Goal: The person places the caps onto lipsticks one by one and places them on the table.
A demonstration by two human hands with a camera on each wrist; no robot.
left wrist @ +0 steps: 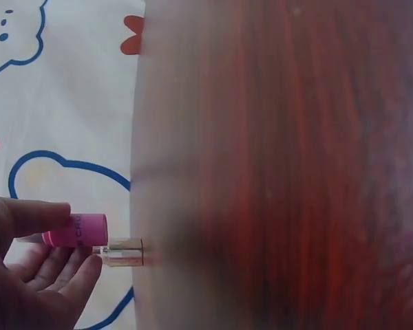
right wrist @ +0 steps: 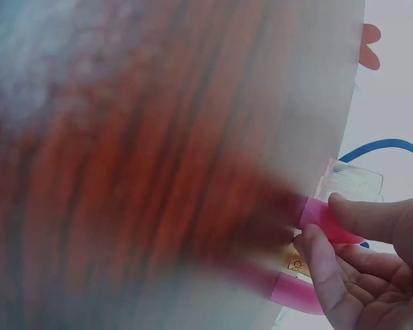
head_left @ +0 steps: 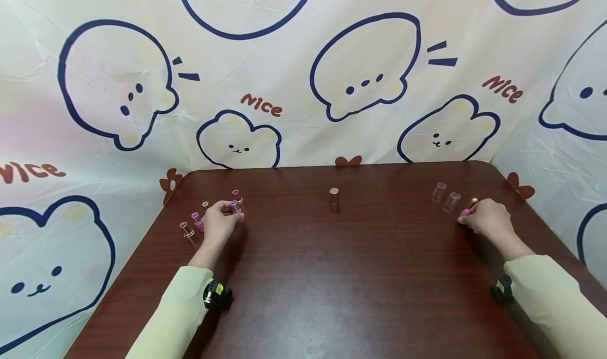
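At the table's left side my left hand pinches an uncapped pink lipstick between thumb and fingers. Right beside it stands a gold-based lipstick. More uncapped lipsticks surround that hand: a pink one, a gold-and-clear one and another gold one, partly hidden. Across the table, my right hand grips a pink lipstick cap with thumb and index finger. Close to those fingers are a gold cap and a second pink cap.
One closed rose-gold lipstick stands alone at the back middle of the brown table. Two clear caps stand just left of the right hand. A cartoon-printed cloth hangs behind the table and along its sides.
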